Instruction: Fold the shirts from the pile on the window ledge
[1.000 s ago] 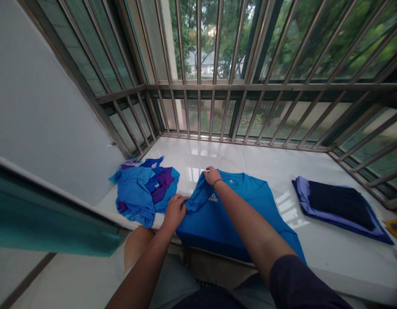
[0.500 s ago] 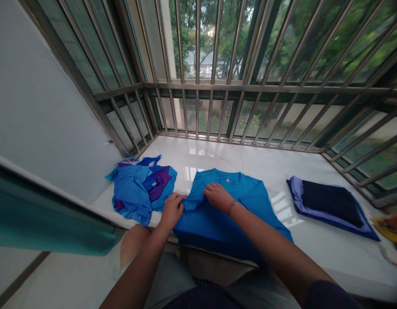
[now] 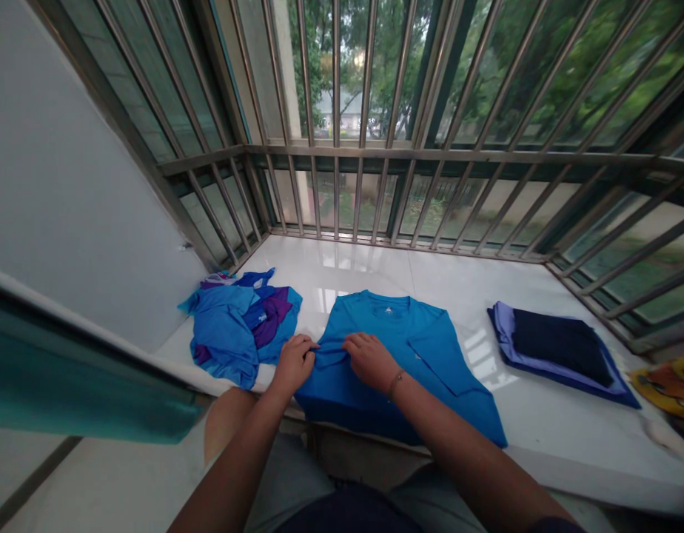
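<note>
Fingers of my left hand [image 3: 295, 366] pinch the left edge of the shirt [image 3: 394, 331], spread on the white ledge [image 3: 369, 263]; those of my right hand [image 3: 372, 364] curl on the cloth, their grip hidden. It should be light, limp, slightly slippery, best taken by its edges. Compared with a second ago, my right hand is off the far shoulder, nearer me.

Right hand [image 3: 369, 363]: down from the shirt's [image 3: 391, 326] shoulder [image 3: 347, 311] to the near sleeve [image 3: 332, 352], now close to the left hand [image 3: 296, 363]
Shoulder: released, lying out flatter
Near sleeve: no longer drawn up; gathered in folds between the hands
PEAK logo: readable a second ago, now out of sight
Other sleeve [image 3: 442, 355]: uncovered by the forearm [image 3: 442, 429]
Yellow item [image 3: 668, 385]: more in view
</note>
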A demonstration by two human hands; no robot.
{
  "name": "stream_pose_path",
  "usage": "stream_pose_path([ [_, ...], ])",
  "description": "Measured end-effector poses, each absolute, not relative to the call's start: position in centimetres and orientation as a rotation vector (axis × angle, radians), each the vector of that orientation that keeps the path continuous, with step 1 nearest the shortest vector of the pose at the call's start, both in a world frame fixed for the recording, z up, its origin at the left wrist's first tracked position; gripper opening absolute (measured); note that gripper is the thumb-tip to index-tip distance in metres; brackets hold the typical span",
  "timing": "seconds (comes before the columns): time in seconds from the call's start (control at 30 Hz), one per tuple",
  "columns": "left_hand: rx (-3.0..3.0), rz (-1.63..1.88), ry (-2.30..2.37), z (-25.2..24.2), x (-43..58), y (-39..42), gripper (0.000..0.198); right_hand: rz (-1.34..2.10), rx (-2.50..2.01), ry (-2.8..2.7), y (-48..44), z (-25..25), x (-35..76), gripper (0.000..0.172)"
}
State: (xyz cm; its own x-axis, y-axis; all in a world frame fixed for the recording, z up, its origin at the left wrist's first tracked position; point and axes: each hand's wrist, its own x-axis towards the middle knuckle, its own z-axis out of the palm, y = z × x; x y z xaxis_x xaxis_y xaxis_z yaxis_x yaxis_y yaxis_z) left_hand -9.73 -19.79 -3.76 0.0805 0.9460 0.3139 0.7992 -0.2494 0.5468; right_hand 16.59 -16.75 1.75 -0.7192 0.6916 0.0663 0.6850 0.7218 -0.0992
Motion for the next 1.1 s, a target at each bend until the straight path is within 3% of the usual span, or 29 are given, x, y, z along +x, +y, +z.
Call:
stream_pose_path([
  [0.2, 2.160, 0.904, 1.791, -3.4, -9.6, -19.7, 0.028, 0.268, -0.974, -2.827, -19.2, 0.4, 12.5, 0.040],
  [0.5, 2.127, 0.822, 1.833, -3.5, -9.5, -19.7, 0.010, 0.162, -1.631, -2.717, -18.4, 1.9, 15.8, 0.027],
  [0.7, 2.155, 0.809, 1.860, -3.3, -9.1, -19.9, 0.012, 0.080, -1.570, -2.665, -18.6, 1.7, 15.8, 0.028],
  [0.87, 2.228, 0.786, 1.861, -3.4, -9.0, -20.0, 0.016, 0.184, -1.594, -2.599, -19.1, -0.1, 17.5, 0.045],
  [1.1, 2.259, 0.788, 1.858, -2.8, -8.0, -18.7, 0.022, 0.063, -1.792, -2.337, -20.3, -0.8, 25.4, 0.043],
])
